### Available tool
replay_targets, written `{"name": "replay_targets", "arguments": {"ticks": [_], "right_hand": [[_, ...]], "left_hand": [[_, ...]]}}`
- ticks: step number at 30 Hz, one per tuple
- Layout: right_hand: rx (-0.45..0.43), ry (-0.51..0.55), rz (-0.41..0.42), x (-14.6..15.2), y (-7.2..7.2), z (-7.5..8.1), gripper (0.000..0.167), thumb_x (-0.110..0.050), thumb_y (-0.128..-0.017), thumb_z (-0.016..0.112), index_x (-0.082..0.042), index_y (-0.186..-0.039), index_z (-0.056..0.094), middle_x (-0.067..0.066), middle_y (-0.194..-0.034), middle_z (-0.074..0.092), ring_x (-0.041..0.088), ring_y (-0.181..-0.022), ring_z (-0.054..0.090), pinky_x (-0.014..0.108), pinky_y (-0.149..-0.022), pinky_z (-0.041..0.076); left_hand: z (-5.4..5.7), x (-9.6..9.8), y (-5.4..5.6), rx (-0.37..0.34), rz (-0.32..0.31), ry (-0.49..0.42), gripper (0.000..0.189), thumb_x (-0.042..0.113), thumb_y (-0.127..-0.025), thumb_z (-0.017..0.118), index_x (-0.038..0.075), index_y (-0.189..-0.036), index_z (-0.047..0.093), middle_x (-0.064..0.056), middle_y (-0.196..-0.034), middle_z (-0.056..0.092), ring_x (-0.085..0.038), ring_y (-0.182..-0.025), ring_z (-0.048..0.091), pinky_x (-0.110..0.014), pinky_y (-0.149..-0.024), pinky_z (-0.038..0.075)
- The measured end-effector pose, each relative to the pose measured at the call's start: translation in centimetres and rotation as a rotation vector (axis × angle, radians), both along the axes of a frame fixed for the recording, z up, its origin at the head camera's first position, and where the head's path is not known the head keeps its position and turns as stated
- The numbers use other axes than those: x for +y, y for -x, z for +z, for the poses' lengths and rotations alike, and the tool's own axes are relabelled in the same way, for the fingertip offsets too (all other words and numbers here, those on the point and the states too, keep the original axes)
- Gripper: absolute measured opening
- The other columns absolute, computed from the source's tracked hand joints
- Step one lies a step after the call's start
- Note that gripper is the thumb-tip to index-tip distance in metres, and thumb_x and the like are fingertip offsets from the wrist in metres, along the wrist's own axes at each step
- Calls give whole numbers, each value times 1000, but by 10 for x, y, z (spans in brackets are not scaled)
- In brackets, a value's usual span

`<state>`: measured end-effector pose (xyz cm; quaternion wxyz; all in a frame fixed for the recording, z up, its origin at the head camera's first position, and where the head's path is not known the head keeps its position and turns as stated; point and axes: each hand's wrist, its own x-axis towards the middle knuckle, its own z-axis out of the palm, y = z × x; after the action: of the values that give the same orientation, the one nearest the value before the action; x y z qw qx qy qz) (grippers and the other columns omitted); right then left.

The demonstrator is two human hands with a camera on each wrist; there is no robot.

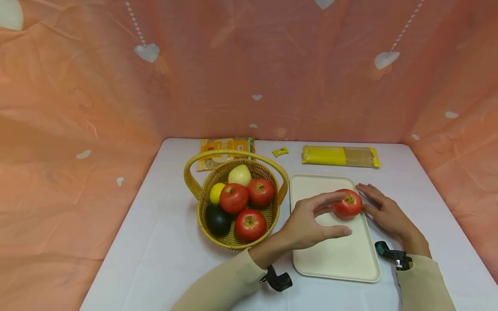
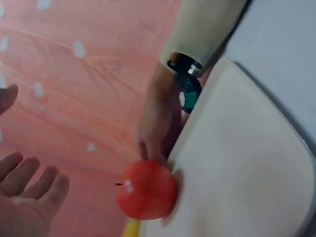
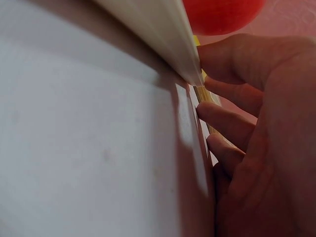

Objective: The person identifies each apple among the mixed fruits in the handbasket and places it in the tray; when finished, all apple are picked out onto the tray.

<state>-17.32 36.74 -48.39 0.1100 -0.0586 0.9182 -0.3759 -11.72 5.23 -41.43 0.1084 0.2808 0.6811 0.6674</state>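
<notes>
On the far right part of a cream tray (image 1: 338, 259) sits a red apple (image 1: 352, 204), its short stem showing in the left wrist view. My left hand (image 1: 309, 222) hovers over the tray, thumb and fingers spread apart with nothing between them. In the left wrist view, a gap separates that hand's fingers (image 2: 45, 190) from the apple. At the tray's right edge is my right hand (image 1: 391, 216), its thumb right at the rim beside the apple. Its other fingers (image 3: 227, 121) extend along the outside of the rim, close to the white tabletop.
Left of the tray stands a yellow wicker basket (image 1: 206, 237) with a tall handle, holding several fruits, among them red apples and a dark, rounded one. Behind lie an orange food bag (image 1: 233, 144), a small yellow packet (image 1: 280, 151) and a long yellow package (image 1: 324, 156).
</notes>
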Motion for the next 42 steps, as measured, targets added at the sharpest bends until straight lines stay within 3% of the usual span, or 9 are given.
{"name": "replay_targets", "arguments": {"ticks": [7, 14, 21, 31, 36, 42], "right_hand": [[15, 13, 7, 1, 0, -2, 68, -29, -111, 64, -13, -171, 38, 26, -178, 26, 52, -168, 6, 87, -122, 11], [-4, 31, 3, 1, 0, -1, 69, -28, -110, 65, -14, -172, 37, 25, -179, 24, 52, -168, 5, 87, -122, 11], [-17, 33, -3, 1, 0, 0, 71, -30, -110, 66, -15, -172, 36, 25, -180, 21, 52, -168, 4, 87, -122, 10], [-38, 45, -17, -1, 1, 0, 72, -32, -110, 66, -16, -172, 36, 24, -181, 18, 51, -169, 2, 87, -122, 9], [-33, 48, -19, -1, 0, 1, 71, -30, -110, 66, -15, -172, 36, 24, -181, 19, 51, -169, 2, 87, -122, 9], [-46, 60, -26, -1, 0, 0, 72, -31, -110, 67, -16, -173, 35, 22, -182, 16, 49, -169, 0, 87, -122, 9]], "left_hand": [[12, -38, -12, 44, -160, -124, 69, -3, -90, 85, 2, -154, 59, -11, -158, 62, -12, -144, 60, -33, -121, 50], [19, -87, -19, 104, -168, -115, 69, -4, -91, 84, -1, -155, 57, -16, -158, 62, -21, -146, 60, -41, -122, 50], [24, -144, -17, 151, -106, -39, 74, -1, -90, 87, 4, -157, 56, -13, -160, 60, -28, -145, 62, -45, -121, 50], [16, -217, -5, 138, 2, -40, 70, -10, -91, 81, -5, -155, 55, -31, -157, 56, -32, -145, 62, -46, -120, 51], [10, -240, 8, 115, 83, 20, 69, -8, -91, 83, -3, -154, 57, -38, -155, 54, -41, -143, 62, -43, -119, 52], [-1, -249, 21, 63, 176, 126, 66, -1, -93, 84, 0, -154, 59, -29, -156, 59, -42, -142, 62, -40, -119, 51]]}}
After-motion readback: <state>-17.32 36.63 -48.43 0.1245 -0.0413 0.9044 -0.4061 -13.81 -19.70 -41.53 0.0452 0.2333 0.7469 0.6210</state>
